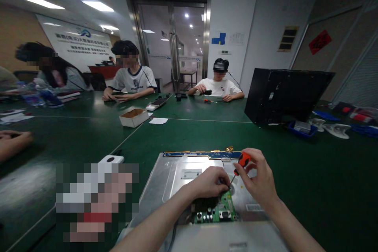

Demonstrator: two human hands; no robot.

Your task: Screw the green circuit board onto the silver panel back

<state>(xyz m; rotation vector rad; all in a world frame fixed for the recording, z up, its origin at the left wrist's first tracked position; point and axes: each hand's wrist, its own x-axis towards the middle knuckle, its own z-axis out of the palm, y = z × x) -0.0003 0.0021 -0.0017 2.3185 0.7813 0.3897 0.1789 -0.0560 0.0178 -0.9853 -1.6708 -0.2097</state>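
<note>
Right hand [260, 177]: grip closed, thumb and fingertips pinching the handle of one screwdriver [244, 160], orange-red and black, held at a slant, shaft pointing down and to the left. Left hand [214, 183]: fingers curled, thumb and forefinger drawn close together at the screwdriver's tip; whether this grip has hold of anything cannot be told. Circuit board [228, 206], one, green, with connectors along its near edge; lies beneath the left hand, its upper corner at the tip; exact contact hidden by the fingers. Metal panel [155, 183], one, large, silver, flat on the desk [325, 189] under board and hands; bears a white printed label [191, 174] beyond the left hand and a barcode sticker [254, 207] near the right wrist. Blue circuit strip [189, 154], one, long, narrow, along the panel's far edge; a crumpled gold-coloured piece [229, 149] beside its right end. To the left of the panel, a white object [113, 159] with a dark round spot, mostly pixelated. Farther out on the green desk: a small box [134, 119] without lid; a white paper [158, 121] just beside it; a black monitor [286, 94] at right, its back towards the camera; a blue tray [301, 130] near its base. Across the desk, two seated persons in white T-shirts, a second screwdriver [208, 100] before the right-hand one. Behind them, glass doors [153, 43] in a metal frame.
</note>
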